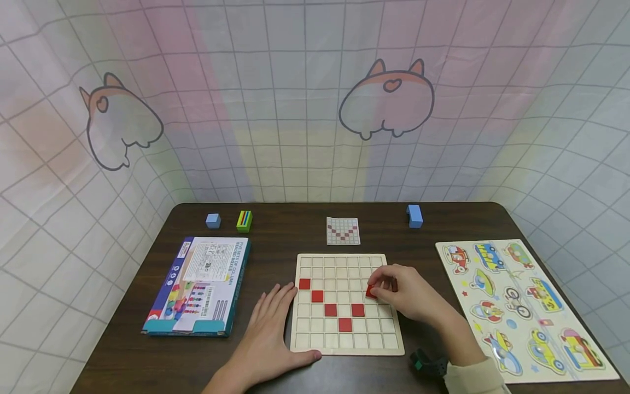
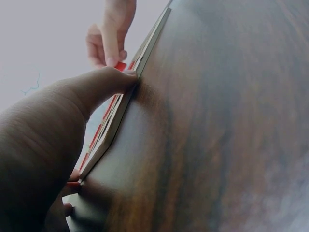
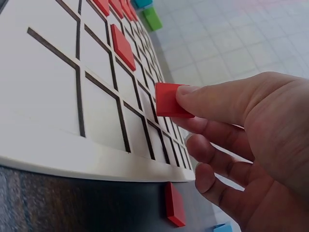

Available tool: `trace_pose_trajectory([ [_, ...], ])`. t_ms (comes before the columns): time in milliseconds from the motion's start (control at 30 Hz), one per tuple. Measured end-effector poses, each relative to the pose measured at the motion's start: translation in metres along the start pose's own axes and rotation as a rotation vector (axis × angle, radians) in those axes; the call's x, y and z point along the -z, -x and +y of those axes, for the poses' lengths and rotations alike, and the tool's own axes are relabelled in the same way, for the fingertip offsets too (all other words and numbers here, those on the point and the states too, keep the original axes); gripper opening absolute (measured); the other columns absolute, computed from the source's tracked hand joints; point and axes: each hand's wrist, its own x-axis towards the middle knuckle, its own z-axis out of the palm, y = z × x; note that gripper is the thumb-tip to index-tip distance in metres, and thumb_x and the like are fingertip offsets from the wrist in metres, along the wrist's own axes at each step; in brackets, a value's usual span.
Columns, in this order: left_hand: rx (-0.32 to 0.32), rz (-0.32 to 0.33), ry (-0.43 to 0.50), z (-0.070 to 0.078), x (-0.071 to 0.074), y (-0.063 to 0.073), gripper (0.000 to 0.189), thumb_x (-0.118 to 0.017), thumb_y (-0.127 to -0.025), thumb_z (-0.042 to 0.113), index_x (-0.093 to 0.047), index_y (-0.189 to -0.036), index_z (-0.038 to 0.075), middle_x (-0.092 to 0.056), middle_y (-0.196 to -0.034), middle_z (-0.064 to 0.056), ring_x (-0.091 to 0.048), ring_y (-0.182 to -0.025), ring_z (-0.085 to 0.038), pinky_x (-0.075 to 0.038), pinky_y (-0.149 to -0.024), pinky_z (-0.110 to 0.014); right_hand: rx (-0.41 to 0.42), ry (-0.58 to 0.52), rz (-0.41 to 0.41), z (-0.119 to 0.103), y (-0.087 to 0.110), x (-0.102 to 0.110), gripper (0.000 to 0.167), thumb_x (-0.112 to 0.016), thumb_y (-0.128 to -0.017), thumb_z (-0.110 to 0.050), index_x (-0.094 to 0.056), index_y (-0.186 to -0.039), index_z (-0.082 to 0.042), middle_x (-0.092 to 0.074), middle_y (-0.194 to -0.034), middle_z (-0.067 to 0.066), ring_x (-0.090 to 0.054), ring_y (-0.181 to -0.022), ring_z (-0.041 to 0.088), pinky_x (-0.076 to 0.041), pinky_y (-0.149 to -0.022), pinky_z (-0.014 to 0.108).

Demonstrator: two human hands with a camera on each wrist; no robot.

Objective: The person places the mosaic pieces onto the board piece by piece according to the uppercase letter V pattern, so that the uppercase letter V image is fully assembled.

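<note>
A pale square grid board [image 1: 374,340] lies on the dark table, with several red square tiles [image 1: 317,296] in its cells, forming most of a V. My right hand [image 1: 410,293] pinches one red tile [image 3: 166,100] between thumb and forefinger, just above the board's right side. Another red tile [image 3: 175,204] lies on the table beside the board's right edge; the right hand mostly hides it in the head view. My left hand [image 1: 270,331] rests at the board's left front corner, fingers extended along the left edge and thumb [image 2: 126,81] against the front edge.
Behind the board lies a small card [image 1: 343,231] with a red V pattern. A boxed set [image 1: 197,287] is at left, a picture puzzle board [image 1: 529,312] at right. Blue blocks [image 1: 213,220] and a green striped block [image 1: 244,221] stand near the back edge.
</note>
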Motion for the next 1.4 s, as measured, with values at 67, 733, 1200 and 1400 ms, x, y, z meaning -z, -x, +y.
trace_pose_trajectory([
  [67,-0.003,0.002,-0.002,0.0,0.0,0.0,0.139,-0.073,-0.066,0.102,-0.032,-0.176,0.027,-0.031,-0.183,0.004,-0.022,-0.172,-0.031,-0.016,-0.139,-0.066,0.0,0.003,-0.006,-0.001,0.0,-0.001,0.008,-0.083,-0.101,-0.019,-0.078,-0.105,-0.025,-0.068,-0.09,-0.008,-0.061,-0.083,0.013,-0.053,-0.073,0.025],
  [733,0.005,-0.003,-0.001,0.001,0.001,0.0,0.141,-0.073,-0.065,0.103,-0.03,-0.176,0.028,-0.03,-0.183,0.005,-0.021,-0.173,-0.03,-0.014,-0.14,-0.065,0.032,0.026,-0.024,-0.002,0.001,-0.007,0.012,-0.082,-0.101,-0.014,-0.081,-0.102,-0.026,-0.069,-0.09,-0.011,-0.06,-0.084,0.012,-0.052,-0.073,0.025],
  [1200,0.01,-0.005,-0.001,0.0,0.0,0.0,0.14,-0.072,-0.065,0.104,-0.031,-0.176,0.028,-0.031,-0.183,0.004,-0.021,-0.172,-0.03,-0.015,-0.14,-0.066,0.048,0.115,0.011,0.0,0.002,-0.011,0.015,-0.087,-0.097,-0.017,-0.084,-0.107,-0.027,-0.07,-0.105,-0.011,-0.058,-0.098,0.015,-0.052,-0.082,0.028],
  [1400,0.009,-0.002,-0.002,0.0,0.0,0.0,0.141,-0.072,-0.065,0.104,-0.031,-0.176,0.028,-0.031,-0.183,0.005,-0.021,-0.173,-0.03,-0.015,-0.14,-0.065,0.057,0.145,-0.01,0.0,0.004,-0.008,0.017,-0.088,-0.097,-0.021,-0.086,-0.114,-0.025,-0.072,-0.108,-0.012,-0.058,-0.103,0.016,-0.052,-0.082,0.029],
])
